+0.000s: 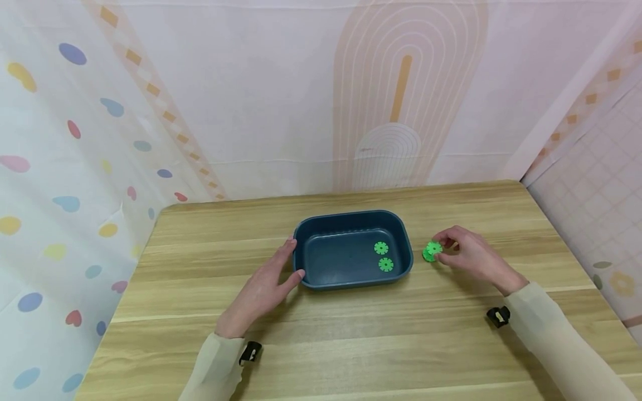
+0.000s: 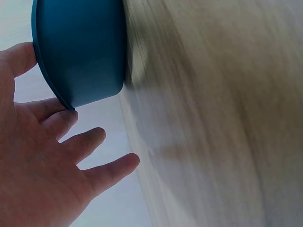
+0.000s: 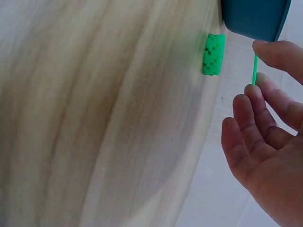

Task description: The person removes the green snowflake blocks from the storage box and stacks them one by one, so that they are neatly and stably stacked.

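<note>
A dark blue rectangular tray (image 1: 331,287) stands on the table with two green notched discs lying flat inside near its right end, one disc (image 1: 381,248) behind the other disc (image 1: 385,264). My left hand (image 1: 263,287) touches the tray's left end with thumb and fingertips, its fingers spread and fairly straight. To the right of the tray, my right hand (image 1: 471,253) pinches a thin green notched disc (image 3: 254,71) between thumb and fingers. In the right wrist view, this disc is raised off a short stack of green discs (image 3: 214,54) standing on the table.
The wood-grain table (image 1: 351,345) reaches back to a patterned cloth (image 1: 271,111) hanging behind it. Another cloth with coloured spots (image 1: 65,223) hangs along the left side. A black strap piece (image 1: 499,316) sits at the right wrist and a similar piece (image 1: 251,352) at the left.
</note>
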